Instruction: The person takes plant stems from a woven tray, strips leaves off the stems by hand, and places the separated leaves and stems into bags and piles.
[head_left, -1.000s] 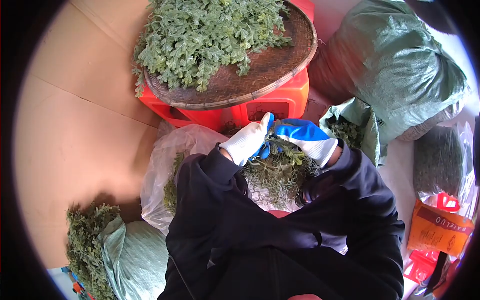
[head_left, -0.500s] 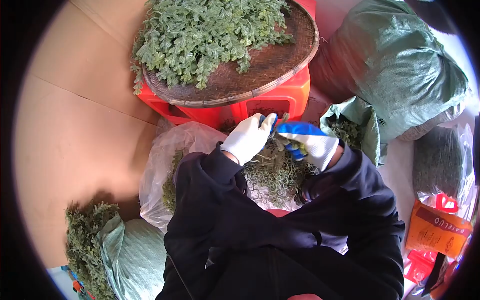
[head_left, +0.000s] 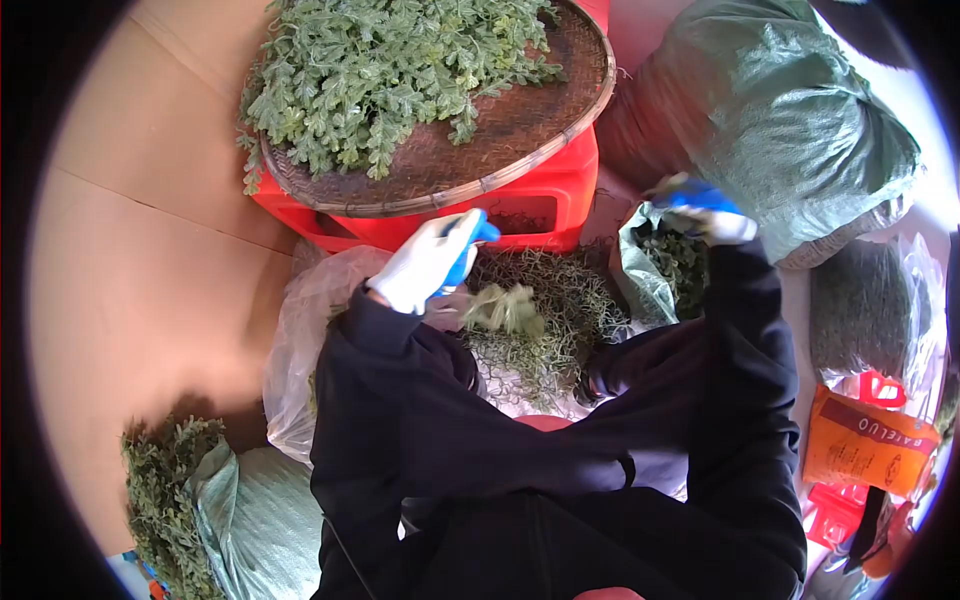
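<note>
Hands split since prev: right hand (head_left: 703, 208) now at green sack (head_left: 650, 270), left hand (head_left: 432, 262) up.

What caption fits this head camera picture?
Gloved left hand over a leafy pile; right hand reaches into a green sack.

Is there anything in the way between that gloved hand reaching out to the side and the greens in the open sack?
Nothing visible. The right hand is at the mouth of the open green sack, right over the greens inside. Whether its fingers touch them cannot be told.
</note>
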